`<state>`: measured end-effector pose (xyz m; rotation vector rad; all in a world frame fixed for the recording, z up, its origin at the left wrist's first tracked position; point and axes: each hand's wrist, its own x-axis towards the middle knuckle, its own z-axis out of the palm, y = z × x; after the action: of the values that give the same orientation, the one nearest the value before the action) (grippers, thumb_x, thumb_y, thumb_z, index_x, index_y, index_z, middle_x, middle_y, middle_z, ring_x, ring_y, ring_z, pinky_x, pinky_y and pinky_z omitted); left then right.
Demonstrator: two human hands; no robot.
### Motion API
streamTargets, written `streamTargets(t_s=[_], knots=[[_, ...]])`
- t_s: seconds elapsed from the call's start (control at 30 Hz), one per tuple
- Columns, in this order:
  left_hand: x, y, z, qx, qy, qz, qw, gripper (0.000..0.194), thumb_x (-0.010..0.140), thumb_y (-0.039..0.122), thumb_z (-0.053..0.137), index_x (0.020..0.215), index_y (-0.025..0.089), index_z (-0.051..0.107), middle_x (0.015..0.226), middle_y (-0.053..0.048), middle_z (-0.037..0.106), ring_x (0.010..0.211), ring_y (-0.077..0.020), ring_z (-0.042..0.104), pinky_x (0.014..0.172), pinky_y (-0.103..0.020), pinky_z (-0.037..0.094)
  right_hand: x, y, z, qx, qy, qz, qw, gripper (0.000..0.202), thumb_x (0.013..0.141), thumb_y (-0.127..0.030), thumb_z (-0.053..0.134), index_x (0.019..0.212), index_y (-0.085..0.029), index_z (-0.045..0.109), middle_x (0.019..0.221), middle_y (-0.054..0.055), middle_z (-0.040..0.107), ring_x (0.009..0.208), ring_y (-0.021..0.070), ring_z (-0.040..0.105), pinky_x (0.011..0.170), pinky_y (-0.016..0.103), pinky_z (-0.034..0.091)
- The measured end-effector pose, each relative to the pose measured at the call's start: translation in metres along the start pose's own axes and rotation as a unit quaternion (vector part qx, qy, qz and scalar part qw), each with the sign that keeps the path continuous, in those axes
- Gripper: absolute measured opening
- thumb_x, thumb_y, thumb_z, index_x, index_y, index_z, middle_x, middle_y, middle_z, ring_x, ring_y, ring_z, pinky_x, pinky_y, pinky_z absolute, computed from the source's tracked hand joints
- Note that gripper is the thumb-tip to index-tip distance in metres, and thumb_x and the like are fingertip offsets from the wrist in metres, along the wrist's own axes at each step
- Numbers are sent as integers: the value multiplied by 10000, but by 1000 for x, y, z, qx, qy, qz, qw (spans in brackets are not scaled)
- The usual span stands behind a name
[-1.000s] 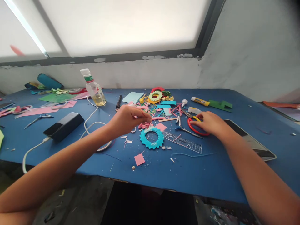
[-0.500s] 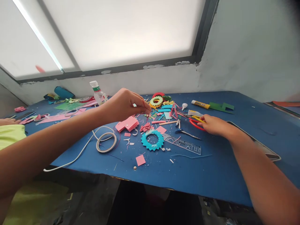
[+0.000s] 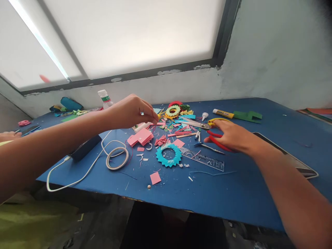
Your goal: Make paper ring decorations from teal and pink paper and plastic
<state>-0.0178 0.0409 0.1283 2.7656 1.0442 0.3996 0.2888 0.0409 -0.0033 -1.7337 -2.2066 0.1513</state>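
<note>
Scissors (image 3: 195,123) with one yellow and one red handle point inward over paper scraps (image 3: 178,133), right of center on a blue table (image 3: 233,193). A person's right hand (image 3: 229,135) is closed around the handles, fingers at the yellow loop and thumb side at the red; the loops stand spread, a hold that seems meant to keep the blades parted. The left hand (image 3: 135,112) hangs raised, thumb and fingertips pinched together, apparently on a thin red thread (image 3: 153,129), perhaps lifted so it clears the litter below. Its lower end is lost among the scraps. Beneath lie a stack of pink paper (image 3: 141,137) and a pleated blue ring (image 3: 161,160), flat and within easy reach. A clear ruler (image 3: 210,162) rests just beside the ring; a roll of tape (image 3: 109,164) lies to the left. At far left, a co-worker's hand (image 3: 9,135) rests near the table's edge.
</note>
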Motion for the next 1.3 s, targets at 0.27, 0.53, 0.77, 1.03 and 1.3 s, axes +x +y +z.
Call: streamTargets(t_s=[0.27, 0.53, 0.77, 1.03, 1.3], knots=[[8, -1, 19, 17, -48, 69, 996, 181, 774, 191, 552, 750, 198, 731, 767, 13, 722, 655, -95, 645, 627, -190, 449, -13, -45, 6, 1, -84, -106, 991, 562, 675, -620, 533, 1033, -187, 553, 1113, 105, 608, 935, 297, 587, 673, 378, 473], [14, 4, 29, 59, -101, 93, 989, 165, 785, 184, 576, 787, 236, 732, 821, 16, 724, 655, -95, 637, 614, -206, 424, -15, -41, 1, -25, -64, -101, 993, 589, 689, -609, 520, 1093, -181, 550, 1127, 123, 605, 962, 315, 583, 689, 393, 474], [18, 2, 27, 80, -108, 89, 987, 168, 782, 193, 574, 770, 253, 731, 805, 27, 724, 720, -107, 643, 614, -204, 408, -13, -30, -2, -38, -48, -94, 994, 535, 666, -588, 549, 1057, -223, 559, 1114, 110, 610, 969, 333, 574, 692, 434, 489], [18, -1, 23, 80, -105, 87, 987, 168, 791, 197, 563, 783, 221, 729, 797, 22, 720, 625, -79, 618, 602, -189, 407, -13, -22, -6, -22, -41, -81, 996, 548, 630, -630, 577, 1024, -249, 571, 1151, 74, 592, 973, 333, 568, 685, 449, 501], [20, 2, 38, 54, -129, 93, 986, 170, 802, 200, 557, 815, 219, 726, 817, 11, 717, 654, -81, 618, 601, -194, 412, -14, -40, -1, -11, -84, -100, 991, 587, 639, -617, 562, 1055, -205, 600, 1098, 88, 630, 935, 299, 595, 672, 376, 483]])
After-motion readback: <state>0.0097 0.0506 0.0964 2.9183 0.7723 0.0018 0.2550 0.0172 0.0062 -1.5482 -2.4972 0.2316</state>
